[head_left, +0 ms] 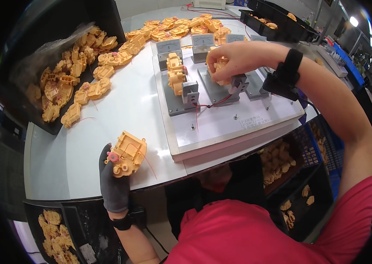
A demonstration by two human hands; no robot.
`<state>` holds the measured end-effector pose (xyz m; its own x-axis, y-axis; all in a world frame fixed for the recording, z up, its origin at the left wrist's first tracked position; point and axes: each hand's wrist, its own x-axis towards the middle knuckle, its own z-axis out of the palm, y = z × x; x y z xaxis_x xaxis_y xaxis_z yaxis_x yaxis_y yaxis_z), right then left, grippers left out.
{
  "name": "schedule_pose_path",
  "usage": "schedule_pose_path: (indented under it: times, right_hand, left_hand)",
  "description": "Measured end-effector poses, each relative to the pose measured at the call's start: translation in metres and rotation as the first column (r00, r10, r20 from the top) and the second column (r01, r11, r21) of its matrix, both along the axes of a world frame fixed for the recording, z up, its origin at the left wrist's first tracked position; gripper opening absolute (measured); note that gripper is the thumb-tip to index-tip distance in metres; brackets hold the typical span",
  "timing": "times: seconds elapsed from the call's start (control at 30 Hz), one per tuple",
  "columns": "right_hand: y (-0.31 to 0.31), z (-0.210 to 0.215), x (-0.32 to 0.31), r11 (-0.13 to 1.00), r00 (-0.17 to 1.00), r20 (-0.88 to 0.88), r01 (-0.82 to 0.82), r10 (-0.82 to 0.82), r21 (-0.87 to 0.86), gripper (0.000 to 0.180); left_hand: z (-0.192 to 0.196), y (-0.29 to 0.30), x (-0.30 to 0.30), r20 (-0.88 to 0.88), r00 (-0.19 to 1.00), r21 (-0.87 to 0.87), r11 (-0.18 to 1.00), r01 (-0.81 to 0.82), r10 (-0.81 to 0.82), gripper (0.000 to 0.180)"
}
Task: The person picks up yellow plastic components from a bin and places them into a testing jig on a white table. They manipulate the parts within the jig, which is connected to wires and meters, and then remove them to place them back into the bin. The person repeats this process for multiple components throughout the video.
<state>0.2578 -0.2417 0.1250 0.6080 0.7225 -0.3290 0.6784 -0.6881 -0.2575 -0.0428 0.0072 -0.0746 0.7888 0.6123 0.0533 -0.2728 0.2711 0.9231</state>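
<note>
My left hand (114, 187), in a dark glove, grips a yellow-orange plastic housing (134, 149) above the near left part of the table. A red round piece and a thin red wire show on that housing. My bare right hand (241, 56) has its fingers closed around another plastic housing (217, 66) at the middle station of a white test board (212, 125); the fingers partly cover it. To the left of it, one more housing (176, 75) stands upright in a grey metal fixture (171, 103). Analog meters (169, 46) stand behind the stations.
Many similar housings lie in a curved row (128, 46) along the table (128, 105). A black bin (102, 13) with a heap of housings tilts at the left. Further bins (300, 207) with parts stand below the table edge. Black trays (278, 17) sit at the back right.
</note>
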Motion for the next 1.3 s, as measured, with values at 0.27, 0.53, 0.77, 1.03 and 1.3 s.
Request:
schedule_pose_path:
  times: [0.27,0.53,0.77,1.03,1.3]
  right_hand:
    - [-0.029,0.030,-0.007,0.970,0.971,0.239,-0.048,-0.011,0.239,0.039]
    - [-0.113,-0.006,-0.073,0.731,0.977,0.090,0.081,-0.192,0.677,0.026]
    - [-0.173,-0.056,-0.079,0.427,0.934,-0.129,0.271,-0.332,0.862,0.029]
    - [-0.136,-0.122,-0.062,-0.104,0.898,-0.356,0.341,-0.258,0.934,0.033]
    - [-0.131,-0.137,-0.059,-0.127,0.908,-0.360,0.339,-0.215,0.932,0.038]
  left_hand:
    - [0.012,-0.008,0.000,-0.012,0.999,-0.015,0.999,-0.030,0.030,0.041]
    - [0.007,-0.003,-0.011,-0.098,0.971,0.761,0.645,-0.069,0.218,0.043]
    - [0.074,-0.012,-0.021,0.178,0.984,-0.290,0.955,0.058,-0.006,0.062]
    - [0.140,-0.089,0.081,0.143,0.912,0.611,0.759,0.224,-0.384,0.064]
    - [0.169,-0.117,0.149,0.172,0.791,-0.578,0.590,0.564,-0.587,0.046]
